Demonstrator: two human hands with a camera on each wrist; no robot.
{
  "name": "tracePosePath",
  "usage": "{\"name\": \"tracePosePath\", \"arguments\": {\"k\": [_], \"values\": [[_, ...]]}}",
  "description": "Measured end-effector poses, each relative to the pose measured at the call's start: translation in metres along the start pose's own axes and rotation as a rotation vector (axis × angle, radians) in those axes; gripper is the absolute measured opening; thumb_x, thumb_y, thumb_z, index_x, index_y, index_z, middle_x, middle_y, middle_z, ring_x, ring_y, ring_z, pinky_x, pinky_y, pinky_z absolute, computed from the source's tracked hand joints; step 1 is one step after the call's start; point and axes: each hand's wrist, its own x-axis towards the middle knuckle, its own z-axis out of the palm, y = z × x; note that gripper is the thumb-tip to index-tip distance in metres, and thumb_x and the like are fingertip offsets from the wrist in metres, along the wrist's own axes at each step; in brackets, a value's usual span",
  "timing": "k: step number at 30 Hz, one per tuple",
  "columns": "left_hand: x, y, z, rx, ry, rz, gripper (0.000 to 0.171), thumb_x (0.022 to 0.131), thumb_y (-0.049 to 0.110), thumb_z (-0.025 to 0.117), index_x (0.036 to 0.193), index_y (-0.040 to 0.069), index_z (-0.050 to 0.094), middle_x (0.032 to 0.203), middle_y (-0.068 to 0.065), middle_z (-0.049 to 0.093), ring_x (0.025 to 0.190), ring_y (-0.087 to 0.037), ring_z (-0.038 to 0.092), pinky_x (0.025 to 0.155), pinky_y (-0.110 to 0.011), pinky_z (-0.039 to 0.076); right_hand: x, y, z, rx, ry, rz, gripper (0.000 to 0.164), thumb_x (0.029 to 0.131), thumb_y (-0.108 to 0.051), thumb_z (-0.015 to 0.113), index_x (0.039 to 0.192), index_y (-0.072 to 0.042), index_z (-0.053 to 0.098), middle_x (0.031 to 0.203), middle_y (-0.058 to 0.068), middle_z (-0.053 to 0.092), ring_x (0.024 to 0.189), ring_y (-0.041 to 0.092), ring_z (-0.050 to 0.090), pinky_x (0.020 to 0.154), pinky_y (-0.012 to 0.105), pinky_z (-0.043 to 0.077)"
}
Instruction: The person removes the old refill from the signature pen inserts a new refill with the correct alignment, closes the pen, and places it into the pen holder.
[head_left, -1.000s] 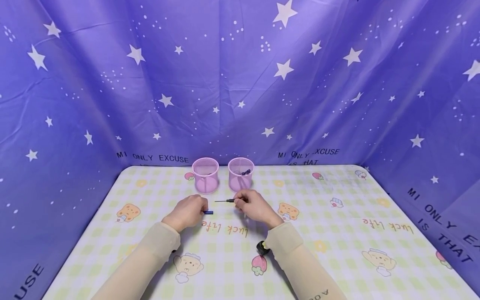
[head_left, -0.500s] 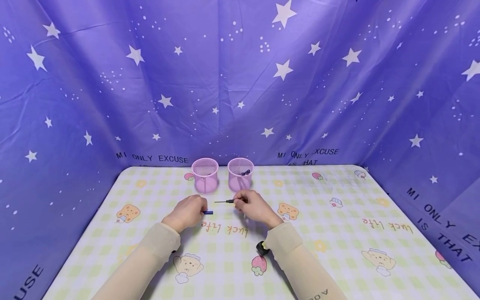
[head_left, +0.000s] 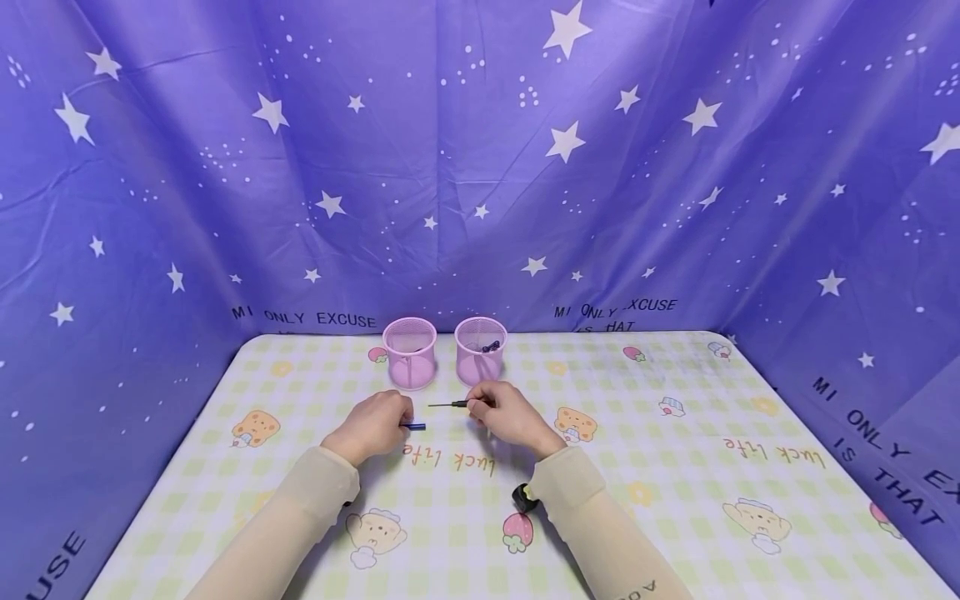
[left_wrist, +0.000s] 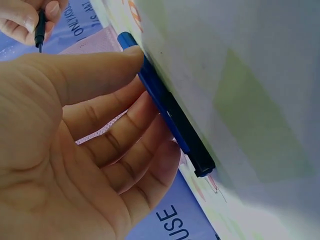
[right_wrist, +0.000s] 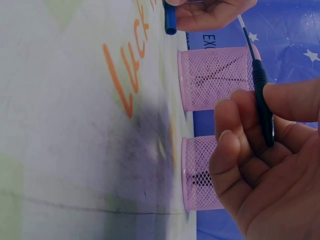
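The left sleeved forearm (head_left: 262, 529) and the right sleeved forearm (head_left: 615, 533) reached forward and slanted inward, so that the left hand (head_left: 371, 423) and the right hand (head_left: 512, 414) faced each other, near but apart. The left hand was in a pinch, its thumb (left_wrist: 100, 72) nearly straight and opposite four bent fingers (left_wrist: 120, 134) ranged side by side. The right hand pinched too, its thumb (right_wrist: 295, 100) opposed to curled fingers (right_wrist: 227, 155).

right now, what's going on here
A person's left hand has a blue pen barrel in its grip. The right hand pinches a black pen piece, its thin rod pointing left. The two parts are apart. Two pink mesh cups stand beyond, small dark pieces showing in the right one.
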Motion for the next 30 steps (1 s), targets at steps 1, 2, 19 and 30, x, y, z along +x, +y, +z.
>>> {"name": "tracePosePath", "arguments": {"k": [1,2,19,30], "values": [[0.0,0.0,0.0,0.0,-0.003,-0.005,0.011,0.073,0.003,0.072,0.079,0.01,0.066,0.076,0.001,0.058,0.073,-0.016,0.054,0.072,-0.038,0.049,0.0,0.0,0.0,-0.004,0.001,-0.003,0.014,0.094,-0.009,0.054,0.094,0.0,0.065,0.073,0.001,0.058,0.061,0.014,0.054,0.056,0.031,0.049],[0.0,-0.001,0.0,-0.002,-0.003,-0.008,0.011,0.073,0.005,0.073,0.079,0.01,0.066,0.076,0.002,0.057,0.073,-0.015,0.053,0.072,-0.037,0.048,0.0,0.0,0.0,-0.007,0.002,-0.004,0.014,0.094,-0.01,0.054,0.094,0.0,0.065,0.073,0.001,0.058,0.061,0.013,0.054,0.056,0.031,0.049],[-0.002,0.012,-0.005,-0.08,0.139,0.04,0.023,0.078,0.011,0.076,0.099,0.007,0.067,0.086,-0.002,0.06,0.077,-0.017,0.057,0.073,-0.037,0.048,0.0,-0.001,0.001,0.006,-0.009,0.014,0.014,0.095,-0.01,0.053,0.095,-0.001,0.064,0.076,0.002,0.059,0.065,0.014,0.055,0.056,0.032,0.049],[-0.002,0.023,-0.003,-0.127,0.212,0.064,0.024,0.079,0.01,0.076,0.1,0.007,0.067,0.088,-0.004,0.061,0.077,-0.017,0.058,0.07,-0.036,0.048,-0.001,-0.002,0.001,0.01,-0.011,0.011,0.013,0.095,-0.009,0.053,0.095,-0.002,0.064,0.073,0.003,0.059,0.06,0.014,0.054,0.053,0.031,0.049]]}}
